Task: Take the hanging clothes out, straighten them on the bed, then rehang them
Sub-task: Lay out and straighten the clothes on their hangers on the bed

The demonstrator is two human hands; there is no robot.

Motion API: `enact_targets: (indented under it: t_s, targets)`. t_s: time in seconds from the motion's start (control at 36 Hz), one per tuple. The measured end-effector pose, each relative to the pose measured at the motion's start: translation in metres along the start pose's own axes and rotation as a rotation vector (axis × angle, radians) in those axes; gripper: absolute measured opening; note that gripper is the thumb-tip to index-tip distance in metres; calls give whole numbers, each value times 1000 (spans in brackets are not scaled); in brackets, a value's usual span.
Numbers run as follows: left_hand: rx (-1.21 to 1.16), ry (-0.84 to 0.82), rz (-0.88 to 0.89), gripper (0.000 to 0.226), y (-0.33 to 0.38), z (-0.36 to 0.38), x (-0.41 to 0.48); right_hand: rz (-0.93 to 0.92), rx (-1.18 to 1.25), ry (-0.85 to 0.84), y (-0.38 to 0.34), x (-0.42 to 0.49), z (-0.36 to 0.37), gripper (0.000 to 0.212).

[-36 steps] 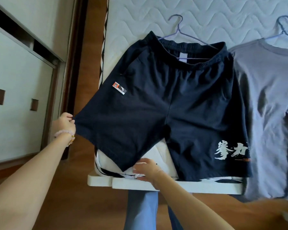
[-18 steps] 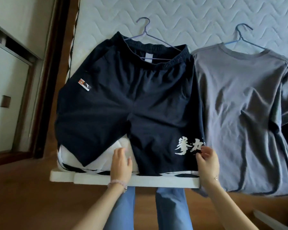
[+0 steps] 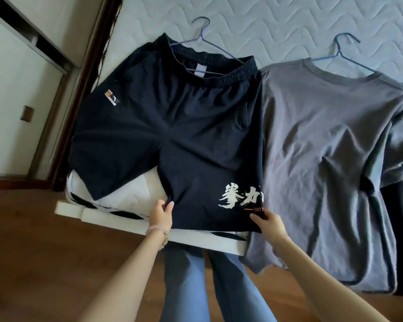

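The left hand [image 3: 161, 214], a beaded bracelet [image 3: 156, 229] at its wrist, has thumb and fingers closed in a pinch on the inner side of one leg of the navy shorts [image 3: 172, 126], close to the hem. The right hand [image 3: 269, 223] grips the outer side of that same leg, fingers curled on the cloth just below the white lettering [image 3: 241, 197]. The shorts lie flat at the bed's [image 3: 289, 17] near left corner, waistband toward the far side and still on a thin wire hanger [image 3: 203, 36]. Just beside them on the right, touching along the side, a grey T-shirt [image 3: 323, 147] lies on its own hanger [image 3: 342, 49], its hem drooping over the bed's near edge. A wardrobe [image 3: 14, 89] stands to the left, above the wooden floor [image 3: 33, 252].
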State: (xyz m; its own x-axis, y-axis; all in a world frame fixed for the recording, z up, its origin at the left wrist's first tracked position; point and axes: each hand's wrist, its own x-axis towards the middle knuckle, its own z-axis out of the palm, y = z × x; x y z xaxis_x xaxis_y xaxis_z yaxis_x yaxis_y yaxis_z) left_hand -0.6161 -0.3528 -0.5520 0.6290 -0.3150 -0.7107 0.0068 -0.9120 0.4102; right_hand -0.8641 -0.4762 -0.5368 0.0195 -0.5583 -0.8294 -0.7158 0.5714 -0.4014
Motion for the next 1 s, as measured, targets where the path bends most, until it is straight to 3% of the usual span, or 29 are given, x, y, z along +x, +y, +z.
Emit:
enact_targets:
  t_s: [0.17, 0.25, 0.31, 0.47, 0.53, 0.64, 0.81, 1.0]
  targets:
    - [-187, 33, -75, 33, -25, -1, -23, -39, 3, 44, 20, -8, -8, 9]
    - [-169, 43, -109, 23, -29, -2, -24, 3, -41, 27, 28, -6, -5, 19]
    - [-106, 39, -111, 28, -32, -2, -18, 17, -44, 17, 30, -4, -2, 21]
    - [38, 22, -150, 36, -29, -3, -6, 37, -50, 19, 31, -8, 5, 8]
    - [32, 28, -148, 36, -27, -1, -10, 41, -42, 18, 33, -14, 3, 5]
    - [-113, 23, -169, 29, -35, 5, -19, 73, 15, 52, 52, -26, -11, 19]
    - [-493, -169, -352, 13, -38, 28, -54, 133, 130, 162, 102, -37, -46, 27]
    - [-326, -388, -235, 14, -19, 92, -108, 154, 150, 323, 155, -38, -100, 32]
